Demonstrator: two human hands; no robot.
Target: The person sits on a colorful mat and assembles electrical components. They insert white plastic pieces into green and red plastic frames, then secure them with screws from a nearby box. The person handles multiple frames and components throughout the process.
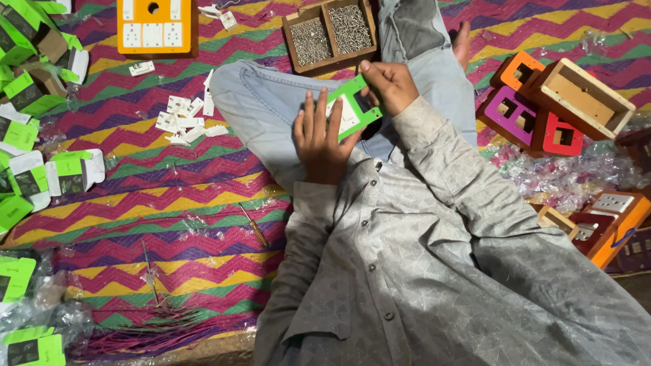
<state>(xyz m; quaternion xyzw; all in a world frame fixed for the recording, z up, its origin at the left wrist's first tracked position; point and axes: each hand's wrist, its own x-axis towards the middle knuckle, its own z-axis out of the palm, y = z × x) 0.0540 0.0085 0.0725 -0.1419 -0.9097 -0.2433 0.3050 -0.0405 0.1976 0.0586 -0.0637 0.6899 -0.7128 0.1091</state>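
Now we hold a green plate (354, 108) over our lap, left hand (321, 139) and right hand (391, 85) both gripping it; fitting seems underway, and pressing it home likely needs steady thumbs.

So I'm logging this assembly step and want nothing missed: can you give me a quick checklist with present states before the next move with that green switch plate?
1. Left hand on the green plastic switch plate with white insert: ok, fingers lie across it.
2. Right hand grips the plate's top edge: ok.
3. Plate supported over the lap: ok.
4. Wooden two-compartment tray of metal screws filled: ok.
5. Wooden-handled screwdriver in hand: not ok, it lies on the zigzag woven mat.
6. Insert fully seated: cannot tell.
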